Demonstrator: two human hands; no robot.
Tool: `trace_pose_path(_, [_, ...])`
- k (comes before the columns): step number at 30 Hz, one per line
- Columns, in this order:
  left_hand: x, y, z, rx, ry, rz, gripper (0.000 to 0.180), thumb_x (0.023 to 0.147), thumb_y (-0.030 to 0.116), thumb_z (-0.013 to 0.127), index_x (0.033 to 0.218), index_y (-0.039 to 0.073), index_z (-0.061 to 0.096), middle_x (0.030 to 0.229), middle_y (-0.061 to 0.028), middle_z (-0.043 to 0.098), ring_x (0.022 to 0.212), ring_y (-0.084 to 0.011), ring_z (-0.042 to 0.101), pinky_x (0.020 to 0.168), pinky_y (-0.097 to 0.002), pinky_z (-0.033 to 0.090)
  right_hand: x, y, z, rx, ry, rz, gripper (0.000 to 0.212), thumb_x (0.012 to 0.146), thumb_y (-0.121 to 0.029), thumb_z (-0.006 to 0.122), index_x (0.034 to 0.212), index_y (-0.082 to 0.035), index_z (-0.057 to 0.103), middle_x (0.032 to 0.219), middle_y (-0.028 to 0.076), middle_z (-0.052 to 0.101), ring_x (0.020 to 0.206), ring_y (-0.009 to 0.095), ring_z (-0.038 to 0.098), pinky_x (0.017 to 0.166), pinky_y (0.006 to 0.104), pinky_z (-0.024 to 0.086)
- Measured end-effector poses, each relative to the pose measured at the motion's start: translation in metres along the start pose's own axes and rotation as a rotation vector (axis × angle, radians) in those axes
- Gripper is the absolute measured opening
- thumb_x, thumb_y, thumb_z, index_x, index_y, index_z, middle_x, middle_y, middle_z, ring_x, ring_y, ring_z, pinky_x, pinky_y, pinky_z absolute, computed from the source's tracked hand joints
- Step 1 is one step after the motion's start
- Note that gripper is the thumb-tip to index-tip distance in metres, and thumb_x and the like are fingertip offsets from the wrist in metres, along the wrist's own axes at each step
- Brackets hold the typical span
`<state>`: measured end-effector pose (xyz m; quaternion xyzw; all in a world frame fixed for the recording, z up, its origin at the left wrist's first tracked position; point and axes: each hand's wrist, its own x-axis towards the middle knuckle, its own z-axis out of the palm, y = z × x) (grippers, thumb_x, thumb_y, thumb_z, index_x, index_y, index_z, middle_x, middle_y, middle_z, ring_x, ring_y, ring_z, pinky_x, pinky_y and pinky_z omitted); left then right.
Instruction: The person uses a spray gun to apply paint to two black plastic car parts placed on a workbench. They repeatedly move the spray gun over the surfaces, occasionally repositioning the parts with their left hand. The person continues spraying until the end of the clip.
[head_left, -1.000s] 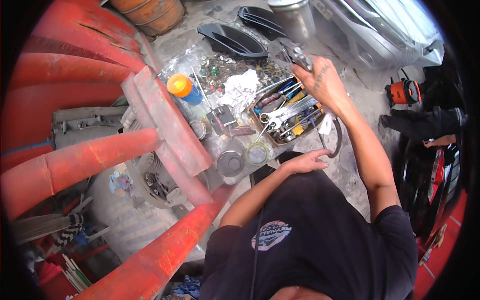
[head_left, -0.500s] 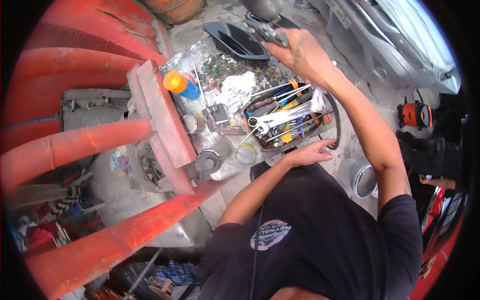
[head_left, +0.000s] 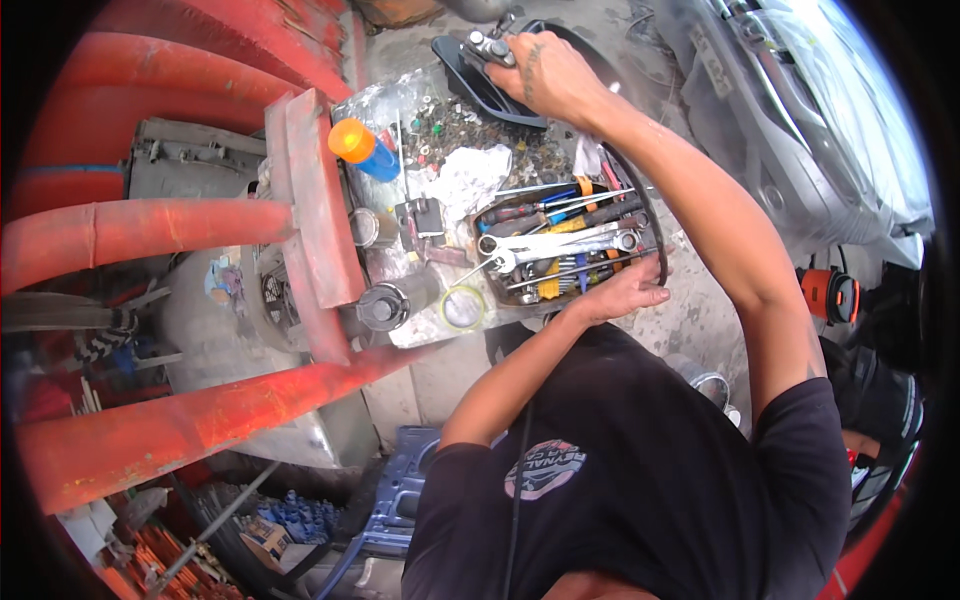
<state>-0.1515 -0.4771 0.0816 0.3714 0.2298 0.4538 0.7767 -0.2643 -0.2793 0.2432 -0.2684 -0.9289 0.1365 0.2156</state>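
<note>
My right hand, raised at the top, is closed round the silver spray gun. A rounded grey cup shows beyond the gun, cut off by the picture's edge. Beneath that hand lie the black plastic trim pieces. A black hose curves down from near my right forearm to my left hand, whose fingers are closed on it. That hand is beside the near right edge of a tool tray, crowded with screwdrivers and combination wrenches.
Left of the tray are a white rag, an orange-capped blue spray can, a dark cup and a yellow-green ring. Red metal beams stand at left. A grey car bumper is at right, with a co-worker's dark clothing below.
My right hand has moved left with the spray gun, over the trim pieces. My left hand stays at the hose, now nearer the tool tray. The whole view has shifted slightly.
</note>
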Motion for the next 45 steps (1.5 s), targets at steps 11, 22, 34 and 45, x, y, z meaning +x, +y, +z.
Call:
trace_pose_path(11, [0.006, -0.050, 0.017, 0.482, -0.149, -0.083, 0.080, 0.100, 0.037, 0.065, 0.157, -0.003, 0.027, 0.159, -0.0268, 0.035, 0.150, -0.0320, 0.033, 0.123, -0.0411, 0.027, -0.056, -0.014, -0.061, 0.052, -0.347, 0.169, 0.036, 0.092, -0.029, 0.069, 0.095, 0.007, 0.066, 0.094, 0.030, 0.070, 0.092, 0.044, 0.069, 0.084, 0.0501, 0.053])
trace_pose_path(22, [-0.008, -0.035, -0.006, 0.158, 0.070, -0.100, 0.062, 0.102, 0.038, 0.062, 0.151, 0.007, 0.039, 0.150, -0.0178, 0.048, 0.141, -0.0313, 0.044, 0.114, -0.0456, 0.038, 0.013, 0.014, 0.015, 0.069, 0.077, 0.029, 0.038, 0.097, -0.032, 0.063, 0.100, 0.005, 0.067, 0.074, 0.028, 0.063, 0.072, 0.045, 0.065, 0.072, 0.0467, 0.053])
trace_pose_path(34, [0.008, -0.048, 0.008, 0.330, 0.022, -0.175, 0.042, 0.110, 0.036, 0.048, 0.133, 0.004, 0.059, 0.129, -0.0079, 0.065, 0.122, -0.0214, 0.058, 0.101, -0.0381, 0.049, -0.023, 0.022, -0.019, 0.155, -0.185, 0.128, 0.035, 0.093, -0.030, 0.067, 0.097, 0.005, 0.069, 0.080, 0.029, 0.068, 0.081, 0.047, 0.068, 0.076, 0.0488, 0.055])
trace_pose_path(45, [0.022, -0.040, 0.005, 0.072, 0.108, -0.227, 0.062, 0.104, 0.048, 0.055, 0.150, 0.009, 0.043, 0.151, -0.0115, 0.049, 0.136, -0.0296, 0.048, 0.101, -0.0448, 0.051, -0.007, 0.031, -0.052, 0.239, -0.026, 0.098, 0.036, 0.093, -0.032, 0.068, 0.118, -0.005, 0.067, 0.121, 0.032, 0.063, 0.113, 0.041, 0.064, 0.091, 0.0461, 0.052])
